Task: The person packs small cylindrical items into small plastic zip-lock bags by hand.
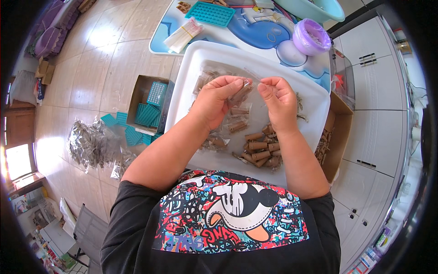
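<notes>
Plainly, the small clear packet (239,97) is a light, limp thing, to judge by its thin, crinkled film with something brown inside. It sits just above the middle of the frame, raised over the white tray (179,86). The left hand (213,98) is closed around it, thumb pressed against the fingers near the packet's upper end. The right hand (280,101) is half curled just to the right of it, thumb and forefinger almost together; at this size I cannot fairly tell whether a fold of film is caught between those tips.

Such film is likely slippery and quick to crease, so a dry fingertip pinch at the very edge should serve better than a squeeze across the middle. The brown tubes (258,146) heaped at the lower right of the tray look stiff but probably weigh little; with a small hole or end showing on several, they seem best held round the barrel, gently, in case the walls dent. More film-wrapped pieces (238,125) lie near the centre of the tray, below the left hand; those would probably slide easily over one another, so each is better lifted by its film end.
</notes>
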Available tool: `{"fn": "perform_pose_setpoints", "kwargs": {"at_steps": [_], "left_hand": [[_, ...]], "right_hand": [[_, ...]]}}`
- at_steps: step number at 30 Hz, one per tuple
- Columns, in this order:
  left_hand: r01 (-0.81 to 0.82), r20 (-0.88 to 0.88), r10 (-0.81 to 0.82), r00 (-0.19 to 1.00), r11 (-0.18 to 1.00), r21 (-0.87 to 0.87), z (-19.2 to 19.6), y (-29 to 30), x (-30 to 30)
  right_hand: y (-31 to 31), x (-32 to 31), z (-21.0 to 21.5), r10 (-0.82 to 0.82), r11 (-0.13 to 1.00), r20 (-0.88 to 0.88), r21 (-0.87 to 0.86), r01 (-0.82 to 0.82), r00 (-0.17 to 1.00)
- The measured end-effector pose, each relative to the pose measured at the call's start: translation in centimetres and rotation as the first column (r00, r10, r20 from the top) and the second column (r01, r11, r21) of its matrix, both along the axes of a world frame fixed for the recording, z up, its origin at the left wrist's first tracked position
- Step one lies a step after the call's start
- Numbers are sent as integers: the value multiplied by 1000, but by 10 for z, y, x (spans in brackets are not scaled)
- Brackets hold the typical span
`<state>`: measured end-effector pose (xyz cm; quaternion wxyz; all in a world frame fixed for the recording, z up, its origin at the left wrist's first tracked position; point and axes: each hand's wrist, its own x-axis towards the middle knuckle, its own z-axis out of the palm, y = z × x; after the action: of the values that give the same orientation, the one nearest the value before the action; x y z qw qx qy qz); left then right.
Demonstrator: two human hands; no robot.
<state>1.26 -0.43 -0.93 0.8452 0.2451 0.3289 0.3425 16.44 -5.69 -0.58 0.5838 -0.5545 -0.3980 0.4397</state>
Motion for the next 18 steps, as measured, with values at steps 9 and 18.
{"fn": "perform_pose_setpoints", "kwargs": {"at_steps": [9, 18], "left_hand": [[-2, -79, 3, 997, 1000, 18, -2, -1, -1], [26, -133, 9, 991, 965, 261, 1, 0, 1]], "right_hand": [[-5, -4, 3, 94, 992, 431, 34, -120, 898], [-3, 10, 3, 235, 971, 410, -58, -232, 881]]}}
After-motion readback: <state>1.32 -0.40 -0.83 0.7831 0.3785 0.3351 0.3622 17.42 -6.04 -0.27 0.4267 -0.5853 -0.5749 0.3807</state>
